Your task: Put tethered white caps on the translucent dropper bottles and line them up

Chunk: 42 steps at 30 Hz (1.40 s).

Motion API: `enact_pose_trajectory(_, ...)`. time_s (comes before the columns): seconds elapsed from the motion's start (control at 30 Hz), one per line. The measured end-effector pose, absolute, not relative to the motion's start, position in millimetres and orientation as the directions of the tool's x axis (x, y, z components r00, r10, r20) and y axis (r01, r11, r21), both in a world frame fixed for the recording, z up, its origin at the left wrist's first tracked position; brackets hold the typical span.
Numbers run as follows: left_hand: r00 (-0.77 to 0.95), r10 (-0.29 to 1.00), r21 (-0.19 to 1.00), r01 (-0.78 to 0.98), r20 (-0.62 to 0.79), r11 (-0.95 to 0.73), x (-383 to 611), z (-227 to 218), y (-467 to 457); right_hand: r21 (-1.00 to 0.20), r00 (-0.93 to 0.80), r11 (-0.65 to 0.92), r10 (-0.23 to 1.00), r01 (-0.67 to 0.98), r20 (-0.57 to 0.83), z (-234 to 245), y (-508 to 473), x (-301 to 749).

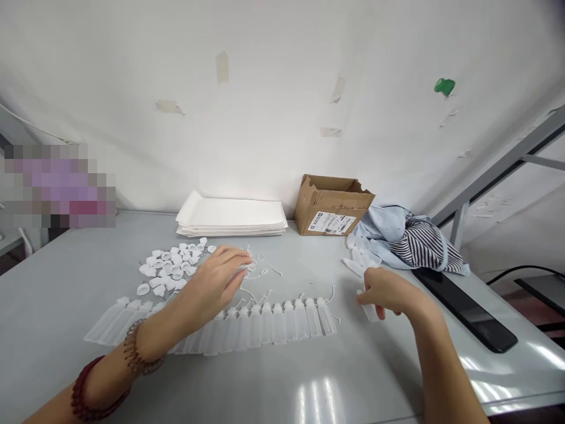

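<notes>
My left hand (223,277) is over the middle of the table, its fingers and thumb drawn together beside several thin white looped straps (260,268). A pale bit shows between its fingertips, too small to make out. On the right, my right hand (388,291) grips a small translucent plastic bottle (369,309), tilted over the tabletop. A long row of similar bottles (267,324) lies side by side across the table, some with straps at their necks; my left forearm hides part of it. White caps (170,265) lie in a loose heap to the left.
More loose bottles (359,256) lie beyond my right hand, near bundled blue and striped cloth (419,241). An opened cardboard box (333,206) and a stack of white sheets (232,215) stand against the wall. A black phone-like slab (465,309) lies at right.
</notes>
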<state>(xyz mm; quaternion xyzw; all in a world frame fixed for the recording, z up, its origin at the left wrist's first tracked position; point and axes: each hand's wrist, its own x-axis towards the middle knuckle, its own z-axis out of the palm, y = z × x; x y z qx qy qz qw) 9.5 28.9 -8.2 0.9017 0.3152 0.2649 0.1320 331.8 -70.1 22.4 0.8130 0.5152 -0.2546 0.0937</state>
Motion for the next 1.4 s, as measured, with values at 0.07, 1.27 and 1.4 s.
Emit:
enact_pose_trajectory(0.07, 0.603, 0.667, 0.421, 0.518, 0.437, -0.744, 7, -4, 29, -0.090, 0.336, -0.431, 0.802, 0.898, -0.494, 20, -70, 328)
enact_pose_trajectory(1.27, 0.610, 0.791, 0.991, 0.126, -0.044, -0.041, 16, 11, -11, -0.238, -0.318, 0.575, 0.698, 0.783, 0.641, -10, -78, 223)
enact_pose_trajectory(1.4, 0.631, 0.775, 0.991, 0.078, 0.038, -0.111, 19, 10, -15, -0.253, -0.335, 0.590, 0.705, 0.767, 0.626, -10, -81, 221)
